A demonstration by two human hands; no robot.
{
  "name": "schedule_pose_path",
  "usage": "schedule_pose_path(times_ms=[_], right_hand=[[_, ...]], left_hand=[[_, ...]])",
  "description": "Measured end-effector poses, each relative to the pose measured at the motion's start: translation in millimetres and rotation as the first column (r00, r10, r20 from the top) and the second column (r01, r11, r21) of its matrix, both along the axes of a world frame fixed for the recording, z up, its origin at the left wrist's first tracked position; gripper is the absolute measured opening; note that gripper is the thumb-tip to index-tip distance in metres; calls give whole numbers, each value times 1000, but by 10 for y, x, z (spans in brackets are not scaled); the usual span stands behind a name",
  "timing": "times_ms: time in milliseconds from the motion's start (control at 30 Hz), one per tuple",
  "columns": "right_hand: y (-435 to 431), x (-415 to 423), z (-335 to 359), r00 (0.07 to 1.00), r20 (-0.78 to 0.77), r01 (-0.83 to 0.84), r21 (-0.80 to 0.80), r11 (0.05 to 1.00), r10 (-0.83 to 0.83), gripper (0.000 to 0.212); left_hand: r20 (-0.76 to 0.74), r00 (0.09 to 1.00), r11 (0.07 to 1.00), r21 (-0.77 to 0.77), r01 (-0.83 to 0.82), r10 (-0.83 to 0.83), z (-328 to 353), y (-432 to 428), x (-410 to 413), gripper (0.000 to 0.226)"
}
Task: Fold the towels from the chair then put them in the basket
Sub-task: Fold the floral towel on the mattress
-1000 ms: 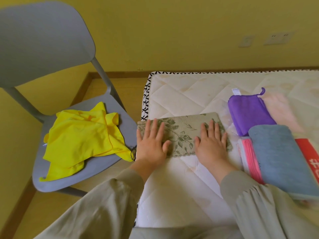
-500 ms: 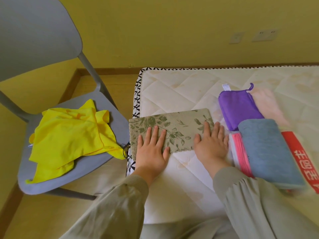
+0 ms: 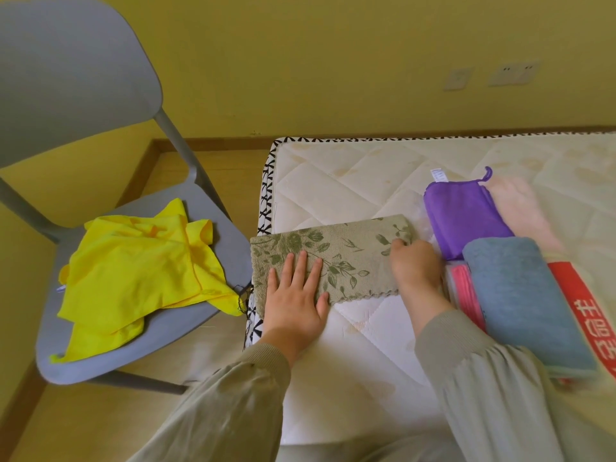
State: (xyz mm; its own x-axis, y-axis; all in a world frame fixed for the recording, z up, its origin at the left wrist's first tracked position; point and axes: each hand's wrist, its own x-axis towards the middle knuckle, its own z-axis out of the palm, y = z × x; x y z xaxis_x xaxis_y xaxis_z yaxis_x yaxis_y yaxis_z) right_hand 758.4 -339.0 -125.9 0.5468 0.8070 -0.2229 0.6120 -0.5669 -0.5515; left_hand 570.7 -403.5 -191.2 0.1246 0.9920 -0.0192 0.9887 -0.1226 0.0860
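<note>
Head view: a green floral towel [image 3: 336, 255] lies folded into a long strip near the left edge of a quilted white mattress [image 3: 350, 181]. Its long axis runs left to right across the view, with the right end tilted a little farther from the person. The left end reaches just past the mattress edge toward the chair [image 3: 110, 348], and the scalloped hem faces the person.

The left hand [image 3: 296, 298] lies flat on the strip's left part, its fingers [image 3: 301, 265] straight, slightly spread and pointing away from the body. The right hand [image 3: 415, 266] is at the strip's right end. Its fingers [image 3: 400, 244] are curled on the cloth there, and they appear to grip that end, though the fingertips are hidden.

A crumpled yellow towel [image 3: 140, 261] lies on the grey chair seat, left of the mattress. Just beside the right hand sit folded towels touching one another: a purple towel [image 3: 466, 218] farther away, a blue towel [image 3: 513, 295] nearer and a pink towel [image 3: 465, 291] partly under the blue one. A pale pink cloth [image 3: 520, 208] lies beyond them, and a red band with white characters [image 3: 588, 315] lies to their right.
</note>
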Motion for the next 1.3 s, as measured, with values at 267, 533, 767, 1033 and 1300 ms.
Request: schedule_pose_path(times_ms=[267, 533, 767, 1033, 1300], right_hand=[[-48, -4, 146, 992, -118, -12, 171, 985, 33, 7], [-160, -341, 612, 877, -371, -116, 455, 883, 306, 31], [-247, -635, 1394, 711, -333, -431, 489, 758, 619, 34], [-624, -957, 2258, 529, -157, -728, 420, 541, 834, 29], [-1000, -1193, 2755, 364, -94, -860, 349, 373, 927, 26]], left_hand=[[8, 1000, 998, -65, 5, -5, 25, 27, 1, 65], [179, 983, 966, -248, 75, -30, 326, -123, -188, 62], [779, 543, 944, -316, -92, 313, 1378, -64, -430, 72], [916, 241, 944, -329, -4, 320, 2495, -246, -921, 81], [937, 103, 924, -346, 160, 333, 2936, -731, -1279, 32]])
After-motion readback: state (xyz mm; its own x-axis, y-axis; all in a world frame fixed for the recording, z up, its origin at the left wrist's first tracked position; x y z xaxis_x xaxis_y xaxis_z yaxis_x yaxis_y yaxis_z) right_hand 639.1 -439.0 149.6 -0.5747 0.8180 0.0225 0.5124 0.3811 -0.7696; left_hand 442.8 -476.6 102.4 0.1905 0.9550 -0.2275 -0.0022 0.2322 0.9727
